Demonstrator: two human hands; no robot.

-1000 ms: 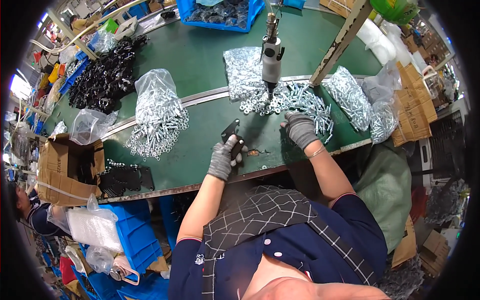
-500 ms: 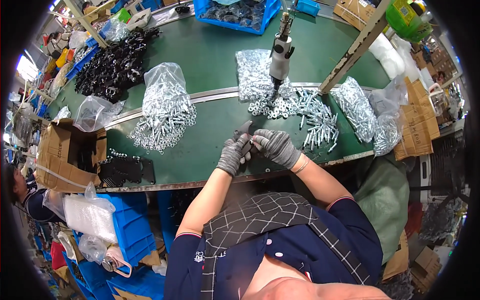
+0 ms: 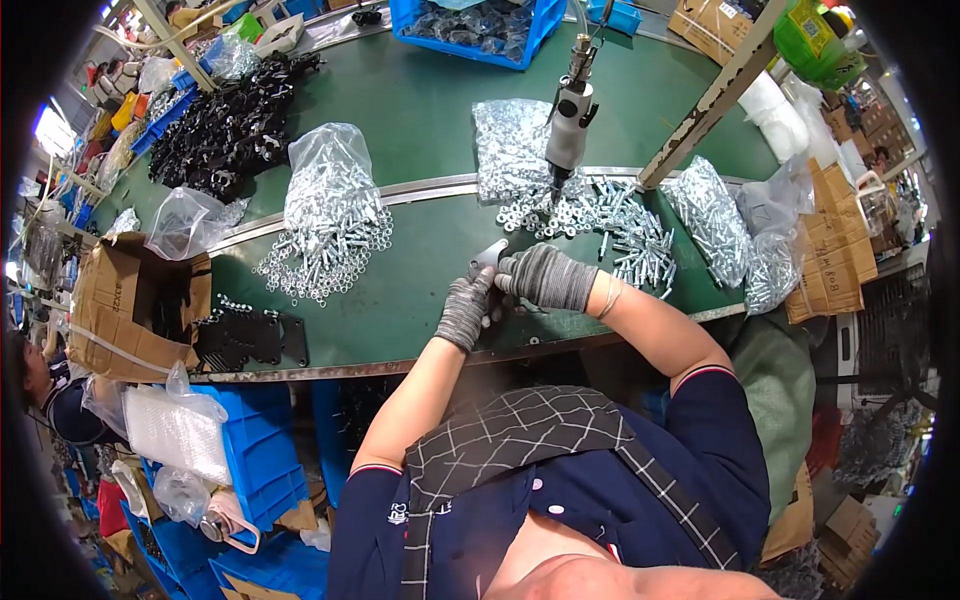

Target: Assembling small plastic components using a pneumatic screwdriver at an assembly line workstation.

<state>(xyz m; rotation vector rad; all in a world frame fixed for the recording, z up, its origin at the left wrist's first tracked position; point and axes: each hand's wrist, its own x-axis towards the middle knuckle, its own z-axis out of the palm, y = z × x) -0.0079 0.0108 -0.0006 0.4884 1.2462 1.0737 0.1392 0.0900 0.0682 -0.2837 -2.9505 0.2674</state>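
Striped grey gloves cover both my hands, which meet above the near edge of the green bench. My left hand is closed on a small metal bracket whose pale rounded end points away from me. The fingers of my right hand are curled against the bracket's near end, hiding most of it; whether they pinch a smaller piece does not show. Beyond my hands hangs a white power screwdriver, its tip above a heap of silver nuts. Loose silver bolts lie right of the nuts.
Another pile of bolts and rings spills from a plastic bag on the left. Black plates lie beside a cardboard box. A bag of bolts and a peeling metal post stand right. A blue bin sits far back.
My right hand has shifted slightly up and turned, its elbow swinging outward. The bracket has tilted and now shows a paler face. The hanging screwdriver has swung slightly right.
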